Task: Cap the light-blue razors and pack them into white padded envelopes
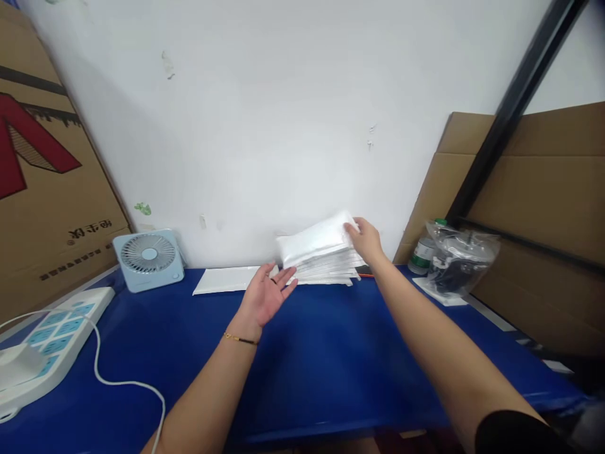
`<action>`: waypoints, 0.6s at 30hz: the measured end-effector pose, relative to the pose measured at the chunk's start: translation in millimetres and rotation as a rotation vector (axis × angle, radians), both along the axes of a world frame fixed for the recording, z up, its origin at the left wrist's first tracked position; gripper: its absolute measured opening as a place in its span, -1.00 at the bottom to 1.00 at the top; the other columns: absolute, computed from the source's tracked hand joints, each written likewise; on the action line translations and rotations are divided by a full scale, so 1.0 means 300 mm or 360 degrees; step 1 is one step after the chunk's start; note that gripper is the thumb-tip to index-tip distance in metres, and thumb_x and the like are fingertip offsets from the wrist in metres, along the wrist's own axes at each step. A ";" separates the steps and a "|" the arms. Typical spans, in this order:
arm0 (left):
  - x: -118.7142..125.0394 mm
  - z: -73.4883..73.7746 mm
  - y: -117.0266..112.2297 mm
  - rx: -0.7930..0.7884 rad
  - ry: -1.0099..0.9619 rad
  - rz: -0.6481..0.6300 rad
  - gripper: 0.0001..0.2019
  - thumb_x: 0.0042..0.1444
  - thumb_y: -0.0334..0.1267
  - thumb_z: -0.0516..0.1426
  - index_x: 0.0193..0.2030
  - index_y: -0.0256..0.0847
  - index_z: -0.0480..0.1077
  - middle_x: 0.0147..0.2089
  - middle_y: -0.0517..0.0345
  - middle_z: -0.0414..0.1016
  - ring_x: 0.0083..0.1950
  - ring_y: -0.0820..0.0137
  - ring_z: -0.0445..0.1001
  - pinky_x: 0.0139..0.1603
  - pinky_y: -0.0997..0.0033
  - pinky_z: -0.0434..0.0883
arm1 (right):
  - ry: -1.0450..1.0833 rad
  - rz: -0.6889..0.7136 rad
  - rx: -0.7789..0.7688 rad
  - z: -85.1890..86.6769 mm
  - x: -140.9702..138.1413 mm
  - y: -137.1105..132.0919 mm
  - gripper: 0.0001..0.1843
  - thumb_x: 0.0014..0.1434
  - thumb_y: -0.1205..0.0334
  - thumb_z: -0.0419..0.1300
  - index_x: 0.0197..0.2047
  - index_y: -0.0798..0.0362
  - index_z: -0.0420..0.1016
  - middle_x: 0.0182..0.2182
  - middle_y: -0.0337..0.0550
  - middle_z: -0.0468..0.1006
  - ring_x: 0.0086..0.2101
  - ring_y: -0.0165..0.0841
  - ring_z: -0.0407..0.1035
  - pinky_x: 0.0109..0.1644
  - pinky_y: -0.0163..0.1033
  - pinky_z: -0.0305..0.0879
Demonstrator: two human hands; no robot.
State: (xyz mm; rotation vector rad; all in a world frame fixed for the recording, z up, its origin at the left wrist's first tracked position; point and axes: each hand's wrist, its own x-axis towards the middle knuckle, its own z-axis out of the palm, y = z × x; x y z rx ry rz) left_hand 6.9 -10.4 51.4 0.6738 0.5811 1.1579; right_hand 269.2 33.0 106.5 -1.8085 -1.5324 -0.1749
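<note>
My right hand point(367, 239) pinches the right end of a shiny white plastic packet point(316, 241), lifted and tilted over a stack of similar flat white packets point(326, 270). The stack lies on the blue table against the wall. Palm up and fingers spread, my left hand point(269, 291) is at the left side of the stack, its fingertips close to the raised packet's lower left corner. Whether they touch it I cannot tell. Behind the left hand, one flat white packet point(222, 279) lies apart on the table.
A light blue fan point(149, 258) stands at the back left, near a white power strip point(61, 343) with a white cable point(127, 383). A bottle point(422, 252) and a clear plastic bag with dark contents point(456, 265) are at the right. Cardboard point(543, 208) flanks the blue table point(331, 366).
</note>
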 end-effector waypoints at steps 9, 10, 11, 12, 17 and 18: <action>-0.344 -0.199 0.351 0.1174 0.2813 0.0003 -0.02 -0.32 0.02 0.30 0.27 -0.28 0.07 0.33 -0.25 -0.01 0.35 0.03 -0.04 0.29 0.05 0.03 | -0.0060 -0.0345 -0.0315 -0.063 0.150 0.097 -0.37 0.22 -0.17 -0.14 0.17 0.08 0.23 -0.05 0.17 0.44 -0.10 -0.02 0.36 -0.13 0.03 0.24; -0.364 -0.214 0.382 0.1159 0.2962 -0.0068 0.04 -0.34 0.08 0.29 0.30 -0.30 0.04 0.35 -0.27 -0.05 0.36 -0.01 -0.09 0.29 -0.01 0.01 | -0.0076 -0.0326 -0.0166 -0.059 0.150 0.072 -0.37 0.22 -0.17 -0.15 0.18 0.07 0.22 -0.05 0.13 0.43 -0.12 -0.05 0.36 -0.14 -0.01 0.25; -0.377 -0.223 0.411 0.1139 0.3074 -0.0126 0.08 -0.35 0.15 0.27 0.32 -0.28 -0.01 0.36 -0.27 -0.08 0.37 -0.04 -0.14 0.27 -0.08 -0.01 | -0.0073 -0.0295 0.0004 -0.056 0.146 0.044 -0.38 0.22 -0.16 -0.14 0.18 0.06 0.22 -0.07 0.10 0.44 -0.15 -0.10 0.37 -0.16 -0.06 0.26; -0.383 -0.227 0.439 0.1129 0.3149 -0.0180 0.12 -0.36 0.21 0.25 0.33 -0.26 -0.05 0.37 -0.26 -0.10 0.38 -0.06 -0.18 0.26 -0.14 -0.02 | -0.0055 -0.0245 0.0169 -0.056 0.138 0.014 -0.40 0.22 -0.14 -0.13 0.16 0.07 0.24 -0.13 0.05 0.45 -0.20 -0.16 0.37 -0.19 -0.11 0.26; -0.362 -0.191 0.527 0.1244 0.3242 -0.0489 0.17 -0.48 0.25 0.26 0.32 -0.15 -0.03 0.31 -0.20 0.09 0.32 -0.08 0.00 0.22 -0.08 0.05 | 0.0352 0.0195 0.0404 -0.138 0.024 -0.138 -0.55 0.20 -0.09 -0.02 -0.02 0.05 0.37 -0.41 -0.20 0.40 -0.56 -0.43 0.23 -0.46 -0.31 0.17; -0.356 -0.181 0.528 0.1297 0.3224 -0.0513 0.11 -0.47 0.22 0.27 0.29 -0.14 0.05 0.26 -0.16 0.18 0.27 -0.05 0.12 0.20 0.00 0.11 | 0.0456 0.0292 0.0355 -0.168 -0.008 -0.161 -0.56 0.19 -0.09 0.00 -0.03 0.04 0.37 -0.42 -0.23 0.39 -0.59 -0.45 0.20 -0.50 -0.33 0.14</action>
